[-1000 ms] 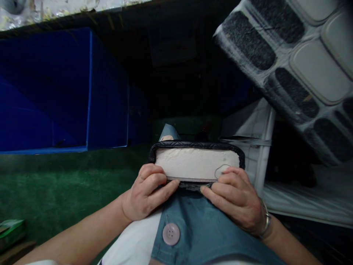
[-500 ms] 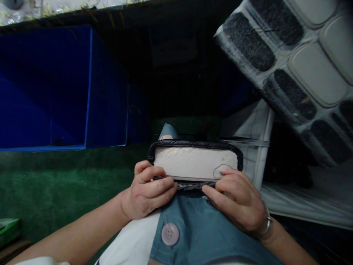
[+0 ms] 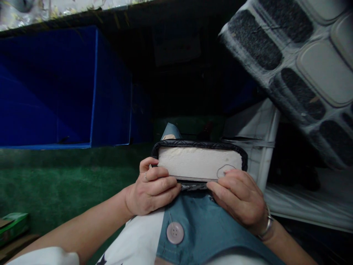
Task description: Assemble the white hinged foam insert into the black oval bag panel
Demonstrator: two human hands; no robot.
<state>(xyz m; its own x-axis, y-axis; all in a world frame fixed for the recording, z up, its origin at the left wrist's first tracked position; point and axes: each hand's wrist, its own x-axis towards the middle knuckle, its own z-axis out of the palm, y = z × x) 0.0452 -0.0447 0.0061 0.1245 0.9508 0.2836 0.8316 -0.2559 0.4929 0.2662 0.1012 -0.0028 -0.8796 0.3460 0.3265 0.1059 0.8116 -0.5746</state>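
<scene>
A white foam block [image 3: 198,162] sits inside a black quilted cover [image 3: 204,142] at my lap, its long white side facing up. My left hand [image 3: 154,187], with a ring on one finger, grips the cover's near edge at the block's left end. At the right end my right hand [image 3: 241,197] has its fingers curled over the same near edge, thumb below. Between both hands the near flap of the cover hangs slightly apart from the foam. A thin dark curved line shows on the foam beside my right fingertips.
An open blue box [image 3: 110,92] stands at the left. Plastic-wrapped black and white padded pieces [image 3: 292,70] are stacked at the upper right, above a white shelf [image 3: 264,147]. A green box [image 3: 15,228] lies on the green floor [image 3: 68,184] at lower left.
The whole view has shifted a little, so everything appears slightly further right. Both hands keep their hold on the cover, and my right thumb is closer to its fingers.
</scene>
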